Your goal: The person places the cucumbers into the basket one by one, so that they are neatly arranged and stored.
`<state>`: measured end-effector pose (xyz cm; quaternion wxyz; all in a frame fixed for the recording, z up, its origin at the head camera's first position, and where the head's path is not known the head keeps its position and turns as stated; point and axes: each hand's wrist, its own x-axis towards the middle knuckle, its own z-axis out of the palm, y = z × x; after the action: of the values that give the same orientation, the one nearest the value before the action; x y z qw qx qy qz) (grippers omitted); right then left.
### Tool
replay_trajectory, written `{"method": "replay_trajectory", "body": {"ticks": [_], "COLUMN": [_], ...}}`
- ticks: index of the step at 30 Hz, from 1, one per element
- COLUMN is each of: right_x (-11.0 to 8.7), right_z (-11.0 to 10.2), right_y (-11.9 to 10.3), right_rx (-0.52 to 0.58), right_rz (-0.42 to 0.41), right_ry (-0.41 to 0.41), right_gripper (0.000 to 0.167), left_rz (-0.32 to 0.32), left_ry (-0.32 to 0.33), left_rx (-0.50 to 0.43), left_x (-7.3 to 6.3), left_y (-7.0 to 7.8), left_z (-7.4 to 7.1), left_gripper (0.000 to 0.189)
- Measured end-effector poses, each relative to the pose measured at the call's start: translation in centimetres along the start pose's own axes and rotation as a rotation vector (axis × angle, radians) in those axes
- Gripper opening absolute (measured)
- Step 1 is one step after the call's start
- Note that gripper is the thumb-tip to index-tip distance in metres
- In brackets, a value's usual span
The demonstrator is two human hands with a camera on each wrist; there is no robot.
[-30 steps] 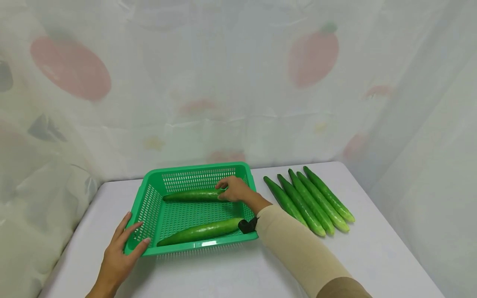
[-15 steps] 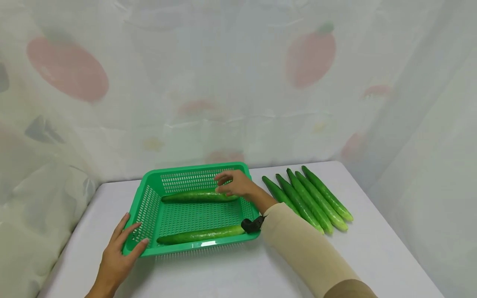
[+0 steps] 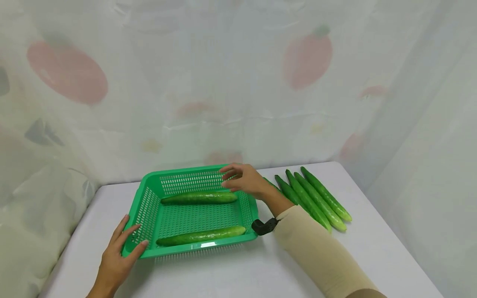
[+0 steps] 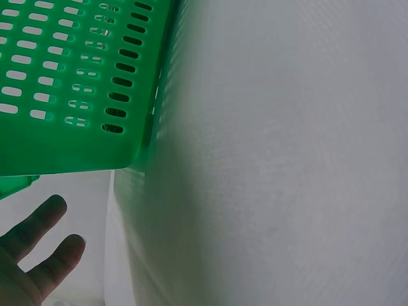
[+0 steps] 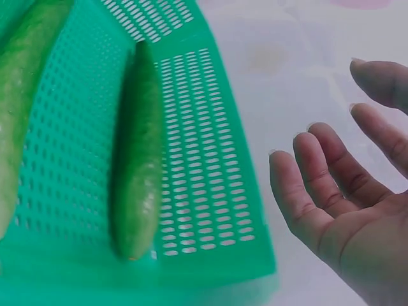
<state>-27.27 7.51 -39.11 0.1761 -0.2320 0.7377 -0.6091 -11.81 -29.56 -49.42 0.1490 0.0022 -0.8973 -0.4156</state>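
A green plastic basket with slotted walls stands on the white table, two cucumbers lying inside. One cucumber lies along the back wall, the other cucumber along the front. At the basket's left end my left hand rests with spread fingers and thumb at the rim; the left wrist view shows two of its fingers below the basket wall. Over the basket's back right corner hovers my right hand, fingers loosely bent and holding nothing. In the right wrist view that hand is beside the basket, apart from the rear cucumber.
Several more cucumbers lie side by side on the table, right of the basket and partly behind my right forearm. A pale curtain with printed fruit rises behind the table. Similar sheeting hangs at both sides.
My right hand has lifted off the rear cucumber and moved up and to the right, leaving that cucumber in the basket. The front cucumber has rolled slightly straighter against the front wall.
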Motion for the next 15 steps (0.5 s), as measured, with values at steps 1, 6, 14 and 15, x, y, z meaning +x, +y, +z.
{"method": "replay_trajectory", "body": {"ticks": [1,6,14,15], "right_x": [-0.3,-2.2,-5.4,-5.8], "right_z": [-0.2,-1.5,-3.5,-3.8], "right_y": [-0.3,-1.4,-2.2,-2.3], "right_rx": [0.000,0.024,-0.025,-0.031], "right_rz": [-0.010,-0.085,-0.208,-0.221], "right_ry": [0.002,0.030,0.129,0.139], "right_gripper": [0.043,0.046,0.042,0.042], "left_rz": [0.000,-0.002,-0.003,-0.004], "left_ry": [0.001,0.003,0.000,-0.003], "left_rx": [0.003,0.008,0.002,0.002], "left_x": [0.0,-0.1,0.0,0.0], "left_y": [0.0,-0.2,-0.2,-0.2], "left_z": [0.0,0.1,0.1,0.1], "left_gripper": [0.055,0.054,0.055,0.055]}}
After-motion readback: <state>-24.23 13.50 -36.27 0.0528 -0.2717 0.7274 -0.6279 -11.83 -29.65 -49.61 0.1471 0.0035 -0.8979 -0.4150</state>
